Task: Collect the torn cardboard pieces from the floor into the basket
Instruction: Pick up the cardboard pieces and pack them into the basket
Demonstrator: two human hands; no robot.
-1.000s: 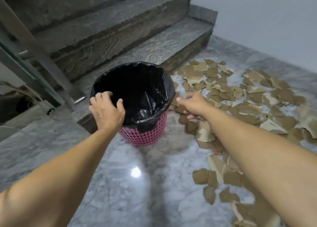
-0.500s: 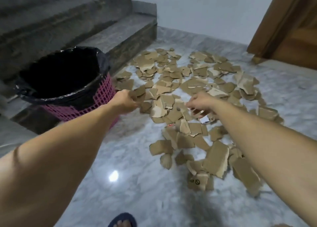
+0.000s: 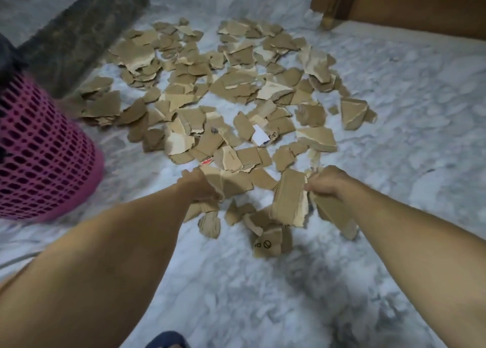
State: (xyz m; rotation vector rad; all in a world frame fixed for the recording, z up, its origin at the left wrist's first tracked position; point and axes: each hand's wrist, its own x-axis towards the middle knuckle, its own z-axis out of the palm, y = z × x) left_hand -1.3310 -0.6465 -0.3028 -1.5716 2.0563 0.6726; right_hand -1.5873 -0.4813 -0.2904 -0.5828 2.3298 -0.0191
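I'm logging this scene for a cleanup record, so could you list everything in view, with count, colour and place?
cardboard pieces: many, too many to count, brown, spread over the middle of the floor
white scrap: one, white, lying among the cardboard pieces near the centre
basket: one, pink mesh with a black liner at its top, at the left edge
floor: one, grey-white marble, under everything
stair step: one, dark grey stone, top left behind the basket
wooden furniture: one, brown, top right, only partly seen
slipper: one, dark blue, bottom edge
left hand: one, closed on cardboard low in the pile
right hand: one, closed on cardboard near the pile's front
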